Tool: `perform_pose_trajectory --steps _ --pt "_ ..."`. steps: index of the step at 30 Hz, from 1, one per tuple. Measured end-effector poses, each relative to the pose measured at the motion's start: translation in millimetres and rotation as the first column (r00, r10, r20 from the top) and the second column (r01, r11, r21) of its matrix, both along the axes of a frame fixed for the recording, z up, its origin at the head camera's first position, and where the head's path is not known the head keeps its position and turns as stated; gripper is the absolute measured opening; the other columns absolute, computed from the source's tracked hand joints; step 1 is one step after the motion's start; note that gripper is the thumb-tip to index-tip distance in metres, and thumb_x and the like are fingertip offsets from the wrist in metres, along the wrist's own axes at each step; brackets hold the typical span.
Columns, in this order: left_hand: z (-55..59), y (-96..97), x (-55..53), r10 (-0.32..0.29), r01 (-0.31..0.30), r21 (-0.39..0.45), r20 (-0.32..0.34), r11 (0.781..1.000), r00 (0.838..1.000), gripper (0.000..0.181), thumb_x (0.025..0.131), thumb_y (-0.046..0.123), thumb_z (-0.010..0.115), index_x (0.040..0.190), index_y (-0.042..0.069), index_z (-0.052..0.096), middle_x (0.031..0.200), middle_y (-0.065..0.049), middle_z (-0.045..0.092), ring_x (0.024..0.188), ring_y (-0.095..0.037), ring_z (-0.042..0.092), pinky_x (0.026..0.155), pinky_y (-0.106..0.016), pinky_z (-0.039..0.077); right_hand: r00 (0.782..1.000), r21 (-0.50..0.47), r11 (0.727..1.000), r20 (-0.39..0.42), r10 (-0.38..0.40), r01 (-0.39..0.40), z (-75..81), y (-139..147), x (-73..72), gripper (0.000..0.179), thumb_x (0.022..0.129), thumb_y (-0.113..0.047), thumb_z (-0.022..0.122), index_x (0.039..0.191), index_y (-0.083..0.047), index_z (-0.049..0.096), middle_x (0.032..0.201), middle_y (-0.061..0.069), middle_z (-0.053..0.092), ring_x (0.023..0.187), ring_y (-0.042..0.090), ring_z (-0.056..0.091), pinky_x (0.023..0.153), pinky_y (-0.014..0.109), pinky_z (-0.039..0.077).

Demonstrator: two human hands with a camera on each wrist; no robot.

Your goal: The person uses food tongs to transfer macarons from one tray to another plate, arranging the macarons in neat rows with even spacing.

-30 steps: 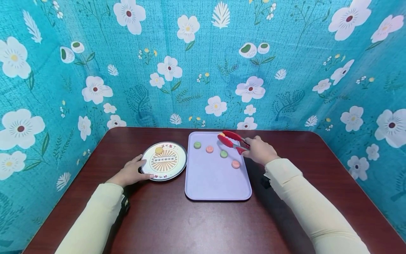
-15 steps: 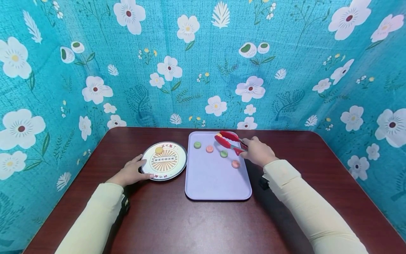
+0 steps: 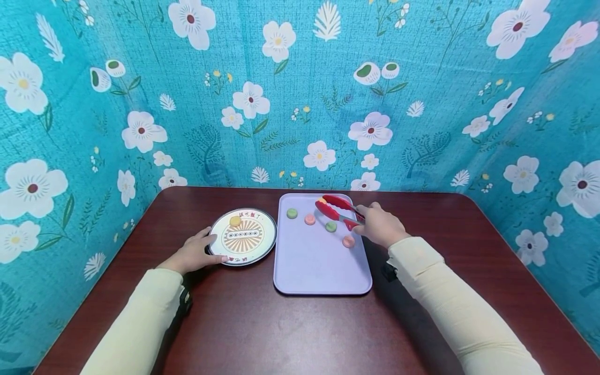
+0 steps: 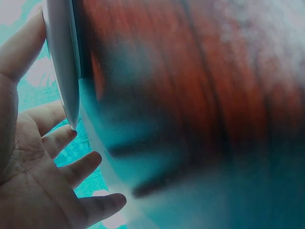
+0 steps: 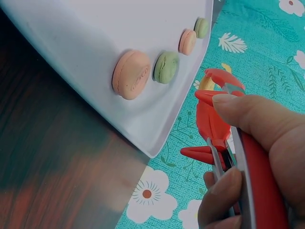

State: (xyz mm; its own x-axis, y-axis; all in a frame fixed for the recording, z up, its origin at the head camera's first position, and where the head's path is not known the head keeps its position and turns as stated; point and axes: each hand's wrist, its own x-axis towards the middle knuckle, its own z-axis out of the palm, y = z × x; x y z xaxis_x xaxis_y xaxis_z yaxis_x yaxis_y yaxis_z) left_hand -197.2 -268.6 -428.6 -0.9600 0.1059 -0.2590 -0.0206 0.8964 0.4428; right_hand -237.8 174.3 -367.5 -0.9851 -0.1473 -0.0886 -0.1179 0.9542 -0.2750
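Observation:
My right hand (image 3: 382, 225) grips a pair of red-tipped tongs (image 5: 259, 181), thumb along one arm and fingers curled round the other. A yellow macaron (image 5: 206, 83) is held between the red tips, above the far right part of the lilac tray (image 3: 319, 265). My left hand (image 3: 189, 254) rests at the left rim of a round patterned plate (image 3: 264, 245). Its thumb lies on the near rim, and in the left wrist view the other fingers are spread out beside the plate's edge. Another yellow macaron (image 3: 235, 221) sits on the plate's upper left.
On the tray lie a green macaron (image 3: 292, 213), a pink one (image 3: 310, 220), a second green one (image 3: 330, 226) and a second pink one (image 3: 348, 241), in a slanting row. The dark wooden table (image 3: 281, 333) meets a blue flowered cloth (image 3: 300, 130) behind.
My right hand has shifted slightly left with the tongs, carrying the pinched yellow macaron over the tray. The left hand and the plate stay put.

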Motion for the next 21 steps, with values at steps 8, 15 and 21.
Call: perform_pose_trajectory --steps 8,15,21 --pt "-1.3 -0.6 0.8 -0.001 0.001 0.012 -0.007 1.0 1.0 0.098 0.079 0.052 0.073 0.146 -0.007 0.032 0.154 -0.029 0.017 0.136 -0.051 0.018 0.104 -0.064 0.032 1.0 -0.008 1.0 -0.001 0.007 -0.007 0.8 -4.3 2.2 0.076 0.082 -0.031 0.077 0.145 -0.007 0.043 0.115 0.023 0.051 0.085 0.03 0.062 0.065 0.042 0.058" --pt "0.6 0.9 2.9 0.012 -0.012 0.029 -0.006 0.999 1.0 0.097 0.079 0.049 0.074 0.146 -0.006 0.032 0.154 -0.029 0.016 0.136 -0.05 0.019 0.103 -0.064 0.034 1.0 -0.008 1.0 0.003 0.023 -0.023 1.3 -8.0 3.6 0.075 0.082 -0.031 0.077 0.145 -0.007 0.043 0.112 0.021 0.051 0.077 0.026 0.061 0.061 0.039 0.057" --pt "-2.3 -1.0 1.9 0.011 -0.011 0.031 -0.004 0.999 1.0 0.1 0.078 0.051 0.073 0.147 -0.006 0.03 0.154 -0.029 0.016 0.136 -0.05 0.018 0.102 -0.064 0.035 1.0 -0.008 1.0 -0.005 0.025 -0.025 -0.1 -11.0 4.2 0.076 0.081 -0.033 0.078 0.145 -0.007 0.044 0.114 0.022 0.051 0.076 0.027 0.06 0.058 0.038 0.055"
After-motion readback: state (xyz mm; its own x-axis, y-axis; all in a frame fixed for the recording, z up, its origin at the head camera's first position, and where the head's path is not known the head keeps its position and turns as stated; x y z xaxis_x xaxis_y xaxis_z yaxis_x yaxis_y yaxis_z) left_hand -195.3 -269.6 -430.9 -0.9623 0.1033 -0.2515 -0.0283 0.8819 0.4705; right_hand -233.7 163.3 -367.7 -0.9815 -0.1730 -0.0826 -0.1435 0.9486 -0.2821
